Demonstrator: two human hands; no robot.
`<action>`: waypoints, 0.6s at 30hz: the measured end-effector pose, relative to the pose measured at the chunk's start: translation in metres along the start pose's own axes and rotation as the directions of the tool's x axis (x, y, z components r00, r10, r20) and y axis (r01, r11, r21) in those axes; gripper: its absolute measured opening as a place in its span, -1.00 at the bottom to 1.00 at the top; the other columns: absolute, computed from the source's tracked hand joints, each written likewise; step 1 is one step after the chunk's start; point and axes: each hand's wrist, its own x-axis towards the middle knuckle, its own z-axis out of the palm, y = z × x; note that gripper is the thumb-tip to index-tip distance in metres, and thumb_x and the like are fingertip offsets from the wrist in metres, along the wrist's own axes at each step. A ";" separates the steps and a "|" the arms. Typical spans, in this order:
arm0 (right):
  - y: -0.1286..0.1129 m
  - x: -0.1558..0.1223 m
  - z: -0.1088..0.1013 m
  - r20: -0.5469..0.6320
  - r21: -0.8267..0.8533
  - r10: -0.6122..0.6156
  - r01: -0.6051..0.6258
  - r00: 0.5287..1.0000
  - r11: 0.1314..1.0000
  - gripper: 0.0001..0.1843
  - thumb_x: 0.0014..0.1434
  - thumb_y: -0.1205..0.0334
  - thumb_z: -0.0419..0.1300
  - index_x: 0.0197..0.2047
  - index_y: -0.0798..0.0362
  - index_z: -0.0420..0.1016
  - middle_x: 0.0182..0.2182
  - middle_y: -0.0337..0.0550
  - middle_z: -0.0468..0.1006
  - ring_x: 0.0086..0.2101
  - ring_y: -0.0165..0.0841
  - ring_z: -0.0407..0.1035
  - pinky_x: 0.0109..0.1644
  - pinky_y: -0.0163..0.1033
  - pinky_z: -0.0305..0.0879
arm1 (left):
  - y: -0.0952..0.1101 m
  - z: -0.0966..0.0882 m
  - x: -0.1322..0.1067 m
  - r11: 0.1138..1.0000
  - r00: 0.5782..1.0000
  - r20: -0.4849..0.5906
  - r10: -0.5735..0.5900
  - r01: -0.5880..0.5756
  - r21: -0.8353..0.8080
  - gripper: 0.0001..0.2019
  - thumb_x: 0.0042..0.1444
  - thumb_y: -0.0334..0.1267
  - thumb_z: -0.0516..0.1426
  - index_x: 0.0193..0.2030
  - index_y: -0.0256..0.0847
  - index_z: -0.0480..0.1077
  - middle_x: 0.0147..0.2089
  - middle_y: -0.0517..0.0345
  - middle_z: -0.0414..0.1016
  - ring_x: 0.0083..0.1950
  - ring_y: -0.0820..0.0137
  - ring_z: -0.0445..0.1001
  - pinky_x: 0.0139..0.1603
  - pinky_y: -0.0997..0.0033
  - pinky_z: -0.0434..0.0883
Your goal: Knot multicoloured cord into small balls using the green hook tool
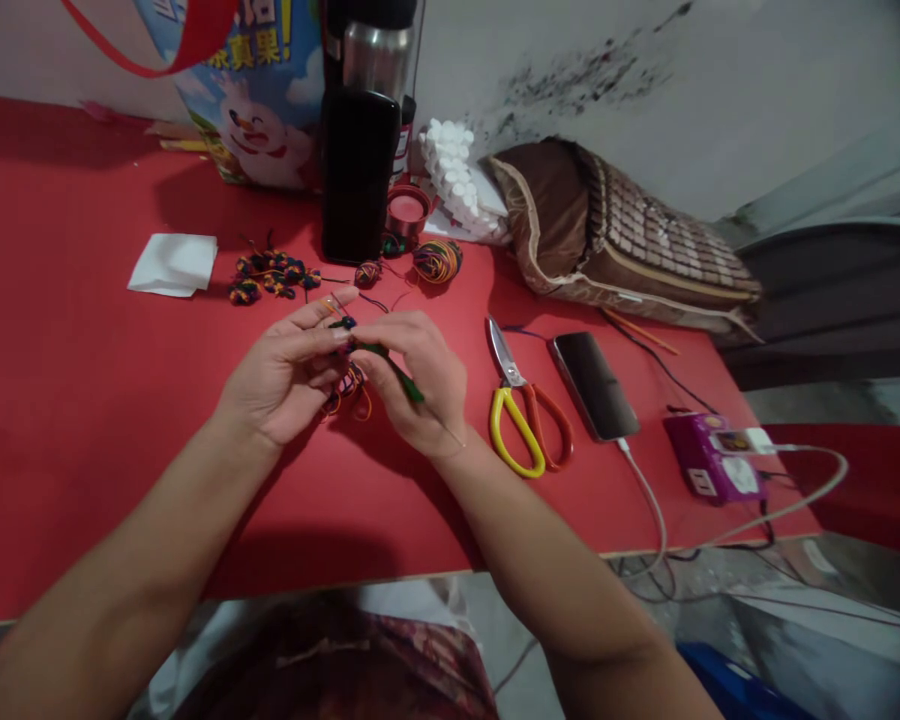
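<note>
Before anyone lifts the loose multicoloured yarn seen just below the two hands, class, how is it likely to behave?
The multicoloured yarn would probably flop, since its strands curve into loose loops. It is likely light, as the strands look thin. It might also tangle or snag, because several loops appear to cross.

A slim green tool [405, 381] slants beside bunched multicoloured yarn [352, 378] with loose loops

Scissors [511, 374] pair bare metal blades with glossy plastic handles. A phone [594, 385] gleams glassy; yarn [438, 261] looks matt, the counter [82, 400] smooth.
</note>
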 end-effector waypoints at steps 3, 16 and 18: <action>0.005 -0.002 0.005 -0.025 -0.194 -0.129 0.122 0.991 0.973 -0.81 0.50 0.27 0.28 0.13 -0.01 0.60 -0.11 -0.08 0.71 -0.10 -0.29 0.60 0.01 -0.18 0.62 | -0.003 0.006 -0.003 0.987 0.987 -0.041 0.155 -0.153 0.050 -0.55 -0.04 -0.40 0.47 0.03 -0.07 0.65 -0.39 0.27 0.47 -0.50 0.51 0.37 -0.50 0.45 0.37; -0.007 -0.003 -0.002 -0.015 -0.107 0.086 -0.087 0.996 0.990 -0.81 0.52 0.15 0.28 0.11 -0.08 0.68 -0.10 -0.14 0.79 -0.13 -0.30 0.67 0.04 -0.16 0.65 | 0.000 0.014 -0.008 0.770 0.830 -0.033 0.557 -0.501 0.395 -0.56 0.06 -0.35 0.49 0.08 0.13 0.71 -0.28 0.25 0.54 -0.29 0.41 0.44 -0.35 0.38 0.48; -0.008 -0.004 -0.002 0.016 -0.065 0.166 -0.164 0.986 0.984 -0.78 0.52 0.13 0.27 0.13 -0.09 0.70 -0.05 -0.14 0.81 -0.12 -0.32 0.70 0.04 -0.19 0.65 | 0.000 0.014 -0.009 0.774 0.846 -0.024 0.533 -0.476 0.419 -0.58 0.11 -0.32 0.49 0.10 0.16 0.70 -0.25 0.23 0.54 -0.27 0.38 0.45 -0.37 0.37 0.47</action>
